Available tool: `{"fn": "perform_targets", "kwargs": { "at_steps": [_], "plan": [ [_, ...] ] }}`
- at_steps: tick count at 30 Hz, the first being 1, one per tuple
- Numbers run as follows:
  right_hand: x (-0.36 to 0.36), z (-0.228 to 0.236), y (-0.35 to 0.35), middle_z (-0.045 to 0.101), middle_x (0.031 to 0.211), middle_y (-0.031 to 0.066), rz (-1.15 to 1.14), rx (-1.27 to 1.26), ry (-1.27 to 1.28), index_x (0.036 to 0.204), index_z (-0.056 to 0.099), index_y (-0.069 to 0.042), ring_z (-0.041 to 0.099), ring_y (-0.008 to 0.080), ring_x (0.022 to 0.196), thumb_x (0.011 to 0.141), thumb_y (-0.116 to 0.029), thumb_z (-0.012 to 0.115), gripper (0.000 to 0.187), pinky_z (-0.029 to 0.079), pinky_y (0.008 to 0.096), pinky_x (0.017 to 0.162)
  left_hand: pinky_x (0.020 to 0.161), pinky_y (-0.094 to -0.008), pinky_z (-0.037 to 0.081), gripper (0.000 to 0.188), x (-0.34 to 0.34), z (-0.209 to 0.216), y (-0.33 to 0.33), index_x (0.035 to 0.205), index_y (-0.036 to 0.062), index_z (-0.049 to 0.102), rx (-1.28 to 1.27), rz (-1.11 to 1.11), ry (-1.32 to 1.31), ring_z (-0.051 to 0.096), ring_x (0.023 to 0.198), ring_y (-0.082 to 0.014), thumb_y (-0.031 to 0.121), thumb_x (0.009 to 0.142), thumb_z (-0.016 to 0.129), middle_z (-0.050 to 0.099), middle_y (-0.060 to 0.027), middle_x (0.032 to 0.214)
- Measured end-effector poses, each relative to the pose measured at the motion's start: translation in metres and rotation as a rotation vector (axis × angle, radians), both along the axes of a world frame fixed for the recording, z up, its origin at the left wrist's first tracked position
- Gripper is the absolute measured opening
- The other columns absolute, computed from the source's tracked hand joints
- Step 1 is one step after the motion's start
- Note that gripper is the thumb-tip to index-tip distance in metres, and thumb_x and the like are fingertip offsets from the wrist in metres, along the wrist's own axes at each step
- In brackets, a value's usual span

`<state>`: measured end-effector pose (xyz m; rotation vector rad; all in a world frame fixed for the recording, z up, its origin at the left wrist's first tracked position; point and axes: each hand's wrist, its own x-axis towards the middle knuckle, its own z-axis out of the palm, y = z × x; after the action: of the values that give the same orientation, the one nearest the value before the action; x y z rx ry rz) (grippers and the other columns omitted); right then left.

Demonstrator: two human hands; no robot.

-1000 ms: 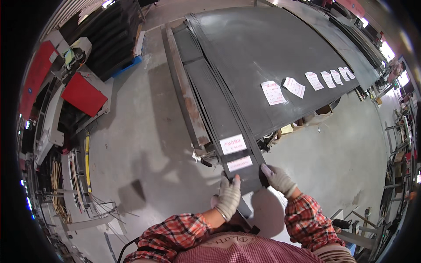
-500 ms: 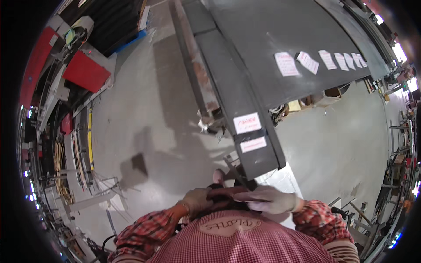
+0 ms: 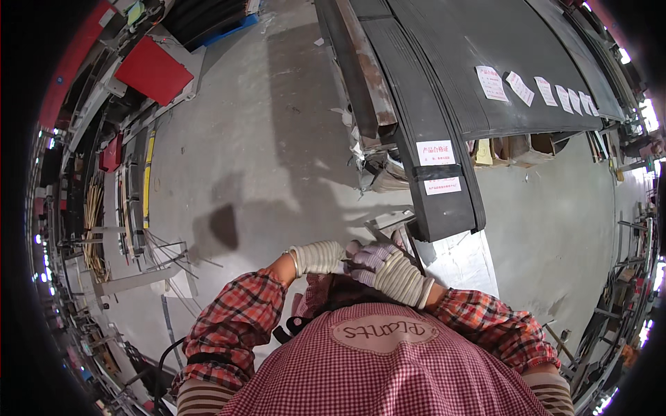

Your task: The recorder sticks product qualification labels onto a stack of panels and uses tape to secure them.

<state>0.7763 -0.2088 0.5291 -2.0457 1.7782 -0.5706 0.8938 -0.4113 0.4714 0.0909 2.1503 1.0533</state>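
My left hand (image 3: 320, 257) and my right hand (image 3: 390, 269) wear pale knitted gloves with ribbed cuffs, and they meet just beyond the red checked apron (image 3: 388, 360). The right glove has a lilac face over the fingers. Its fingers curl in against the left hand's fingertips; whatever lies between them is too small or covered to make out. Most of the left fingers are hidden behind the right hand. Ahead and to the right, close to my right hand, is the near end of a stack of long dark grey strips (image 3: 447, 215) bearing two white labels (image 3: 435, 153).
A wide dark sheet stack (image 3: 451, 62) with several labels lies beyond. A rusty metal beam (image 3: 368, 62) runs alongside the strips. White paper or board (image 3: 461, 267) lies below their end. Red boxes (image 3: 154, 71) and thin rods (image 3: 94, 215) stand at the left.
Both hands have come together and moved farther from my body, off the dark reddish cloth between them earlier. The view has shifted, so the grey stack sits farther up and right.
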Motion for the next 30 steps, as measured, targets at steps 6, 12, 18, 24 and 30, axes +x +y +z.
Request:
{"fn": "perform_targets", "kwargs": {
  "at_steps": [6, 12, 18, 24, 30],
  "plan": [
    [0.001, -0.009, -0.009, 0.05, 0.128, 0.0112, 0.024, -0.038, 0.021, 0.097, 0.068, -0.012, 0.04, 0.0291, 0.124, 0.081, -0.024, 0.057, 0.023, 0.03, 0.0459, 0.104, 0.069, -0.0381, 0.045, 0.029, 0.006, -0.02, 0.013, 0.094, -0.0024, 0.059, 0.337, 0.371, 0.062, 0.053, 0.071, -0.0231, 0.02, 0.076, 0.061, 0.061, -0.017, 0.08],
    [-0.011, 0.035, 0.003, 0.064, 0.098, 0.0058, -0.24, 0.609, -1.044, 0.095, 0.067, -0.007, 0.057, 0.0145, 0.094, 0.08, -0.016, 0.068, 0.018, 0.043, 0.029, 0.084, 0.066, -0.0369, 0.047, 0.035, 0.018, -0.008, 0.015, 0.095, -0.0046, 0.059, 0.385, 0.666, -0.144, 0.053, 0.069, -0.0184, 0.025, 0.079, 0.068, 0.063, -0.0113, 0.079],
    [-0.016, 0.061, 0.014, 0.061, 0.088, 0.0029, -0.345, 0.164, -1.421, 0.103, 0.059, -0.003, 0.057, 0.0113, 0.08, 0.079, -0.023, 0.074, 0.035, 0.046, 0.0278, 0.075, 0.091, -0.0313, 0.045, 0.066, 0.007, 0.038, 0.012, 0.132, 0.0035, 0.047, 0.715, 0.751, -0.161, 0.056, 0.102, -0.0176, 0.034, 0.079, 0.072, 0.059, -0.0088, 0.113],
    [-0.019, 0.061, 0.0, 0.057, 0.091, 0.01, -0.45, -0.224, -0.491, 0.109, 0.054, -0.003, 0.056, 0.0261, 0.084, 0.079, -0.033, 0.073, 0.047, 0.044, 0.0342, 0.076, 0.102, -0.0331, 0.038, 0.072, -0.026, 0.108, 0.023, 0.141, 0.0055, 0.034, 1.015, 0.89, 0.334, 0.047, 0.119, -0.0184, 0.019, 0.08, 0.071, 0.047, -0.0093, 0.134],
    [-0.033, 0.086, 0.007, 0.057, 0.076, 0.0148, -0.379, -0.155, -0.204, 0.098, 0.056, -0.003, 0.056, 0.0347, 0.075, 0.082, -0.034, 0.062, 0.036, 0.042, 0.0452, 0.068, 0.09, -0.0284, 0.045, 0.033, -0.038, 0.136, 0.033, 0.108, 0.0022, 0.065, 0.527, 0.914, 0.562, 0.058, 0.103, -0.0172, 0.005, 0.076, 0.071, 0.061, -0.0109, 0.113]
  ]
}}
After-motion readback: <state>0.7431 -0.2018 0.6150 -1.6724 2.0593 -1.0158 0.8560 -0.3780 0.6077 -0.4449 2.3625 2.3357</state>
